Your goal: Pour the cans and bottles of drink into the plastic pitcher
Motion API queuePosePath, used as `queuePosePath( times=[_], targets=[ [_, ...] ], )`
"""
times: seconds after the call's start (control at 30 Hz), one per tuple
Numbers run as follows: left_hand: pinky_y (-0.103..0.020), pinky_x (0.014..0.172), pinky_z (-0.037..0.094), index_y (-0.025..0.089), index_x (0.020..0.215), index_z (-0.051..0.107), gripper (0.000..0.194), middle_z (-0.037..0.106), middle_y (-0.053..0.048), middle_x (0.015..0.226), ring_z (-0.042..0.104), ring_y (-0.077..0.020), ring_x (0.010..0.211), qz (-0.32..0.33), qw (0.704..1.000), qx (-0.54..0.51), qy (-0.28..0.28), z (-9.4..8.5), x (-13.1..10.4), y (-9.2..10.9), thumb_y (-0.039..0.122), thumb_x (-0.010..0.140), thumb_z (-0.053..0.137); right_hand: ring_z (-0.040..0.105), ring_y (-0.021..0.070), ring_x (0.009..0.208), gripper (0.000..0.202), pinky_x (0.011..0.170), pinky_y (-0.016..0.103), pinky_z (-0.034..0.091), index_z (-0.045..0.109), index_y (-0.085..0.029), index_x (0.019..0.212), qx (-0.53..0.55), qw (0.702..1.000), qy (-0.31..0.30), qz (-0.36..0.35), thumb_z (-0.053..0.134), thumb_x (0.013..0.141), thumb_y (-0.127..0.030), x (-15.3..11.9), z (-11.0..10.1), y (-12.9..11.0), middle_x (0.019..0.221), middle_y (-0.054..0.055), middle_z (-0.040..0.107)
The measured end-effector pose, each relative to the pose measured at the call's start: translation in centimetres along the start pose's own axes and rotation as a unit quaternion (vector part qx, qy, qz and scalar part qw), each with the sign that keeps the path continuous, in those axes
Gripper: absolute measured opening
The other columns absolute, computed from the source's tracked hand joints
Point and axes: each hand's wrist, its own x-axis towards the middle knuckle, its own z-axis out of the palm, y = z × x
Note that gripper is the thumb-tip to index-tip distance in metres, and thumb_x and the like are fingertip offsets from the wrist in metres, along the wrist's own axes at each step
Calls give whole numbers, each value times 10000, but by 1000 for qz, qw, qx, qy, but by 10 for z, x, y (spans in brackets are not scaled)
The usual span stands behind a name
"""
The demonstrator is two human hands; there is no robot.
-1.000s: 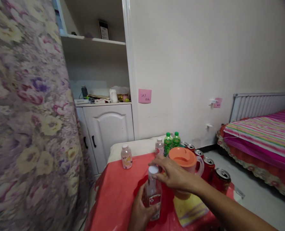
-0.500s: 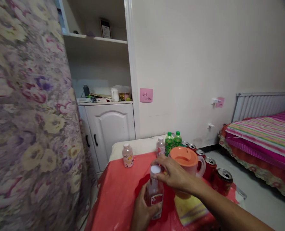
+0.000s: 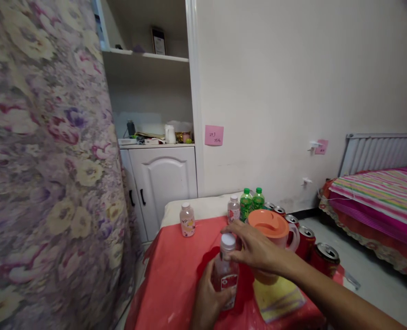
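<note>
A clear bottle (image 3: 228,275) with a white cap (image 3: 228,241) and a red label stands upright near the front of the red-covered table (image 3: 169,275). Wrapped round its lower body is my left hand (image 3: 210,293). The fingers of my right hand (image 3: 249,245) are closed about the bottle's neck and cap. Just right of it is a pitcher with an orange lid (image 3: 268,223), partly hidden by my right arm. A yellow cloth (image 3: 279,300) lies below the pitcher.
A small bottle (image 3: 187,220) stands at the left back. Behind my right hand are another small bottle (image 3: 234,208) and two green bottles (image 3: 246,204). Several open cans (image 3: 325,259) line the right side. A floral curtain (image 3: 52,160) hangs left; a bed (image 3: 378,192) is far right.
The view has shifted slightly, so the scene sits a little further right. Both hands keep their hold on the bottle, with hardly any other visible difference.
</note>
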Motion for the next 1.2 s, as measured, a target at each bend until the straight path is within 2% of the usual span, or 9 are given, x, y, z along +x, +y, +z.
queuePosePath(
  times=[0.07,0.2,0.3,0.4,0.5,0.67,0.93,1.07,1.2],
  targets=[
    [-398,956,563,194,1257,622,786,737,-130,1232,690,-343,1131,0,1000,-2,-13,2,-2,4,228,506,852,615,229,915,461,805,343,463,628,-185,1190,-14,1000,-18,12,783,768,-286,-1,-4,-1,1075,82,667],
    [-404,926,576,228,1204,657,734,755,-87,1195,699,-329,1108,-8,1000,9,-12,6,-8,16,111,493,796,616,213,849,335,740,317,441,663,-187,1102,-34,998,-50,30,733,778,-236,1,-10,-1,1022,70,701],
    [-411,955,559,223,1219,652,749,745,-96,1220,689,-332,1127,-16,1000,6,-7,9,-10,21,89,492,770,601,186,771,267,668,283,412,688,-194,1018,-32,996,-79,5,718,754,-221,10,-14,0,939,42,711],
    [-413,1059,496,201,1342,570,881,625,-141,1414,574,-351,1309,-15,999,1,49,5,-6,18,106,491,777,588,171,718,203,635,274,407,704,-181,976,-49,996,-75,-17,668,779,-214,29,-24,2,881,40,716],
    [-437,1154,397,170,1402,497,908,500,-176,1527,422,-353,1444,17,991,17,129,-5,0,12,231,551,810,623,186,753,251,663,283,436,717,-169,1026,-106,993,-59,0,663,788,-223,56,-37,6,928,65,743],
    [-469,1077,466,128,1332,500,782,563,-234,1419,545,-367,1321,22,985,-1,169,-19,6,4,365,634,760,662,245,939,353,773,318,466,679,-158,1166,-158,986,-40,25,635,827,-247,108,-48,27,1105,123,737],
    [-434,1024,510,115,1337,512,757,649,-201,1239,640,-320,1156,-7,990,6,141,-29,9,-4,332,651,748,663,244,1053,324,898,365,499,645,-137,1206,-222,970,-63,71,634,905,-255,172,-26,66,1178,141,710],
    [-439,991,522,88,1319,529,744,662,-198,1189,657,-322,1101,-14,987,1,160,-31,8,-1,331,646,734,666,229,1044,321,919,455,545,632,-169,1206,-245,960,-88,100,628,954,-369,192,-11,89,1188,83,686],
    [-416,974,519,100,1319,535,687,671,-181,1177,660,-297,1070,-17,989,-10,149,-31,8,-6,305,684,700,669,227,1042,320,905,454,567,629,-174,1214,-258,952,-108,123,632,958,-366,205,1,113,1206,80,675]
  ],
)
